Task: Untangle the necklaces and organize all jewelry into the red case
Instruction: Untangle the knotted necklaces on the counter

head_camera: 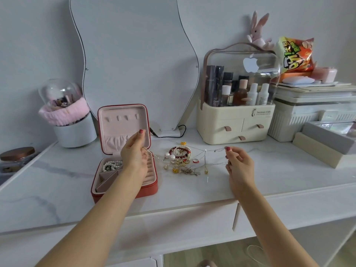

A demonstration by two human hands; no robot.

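Standing open at the left of the marble-look vanity top [57, 182], the red case [124, 151] has its lid propped upright, showing pink lining with hooks and a gathered pocket, so its compartments are ready to receive pieces; a pearl strand [111, 165] already lies in the rear-left compartment. Just above the case's right edge, the left hand [134, 153] has its fingers curled, pinching one end of a thin silver chain [212, 151]. Between the hands, a loose heap of jewelry [180, 158] rests on the top: red bead bracelets, large pearls, gold charms and a red ring [196, 160], all outside the case. The chain runs taut over this heap, with further strands hanging from a knot near its middle, probably drawn apart to expose the tangle. At the right, the right hand [238, 160] pinches the chain's other end between thumb and fingertips. Behind it stands a cream cosmetics organizer [235, 120].
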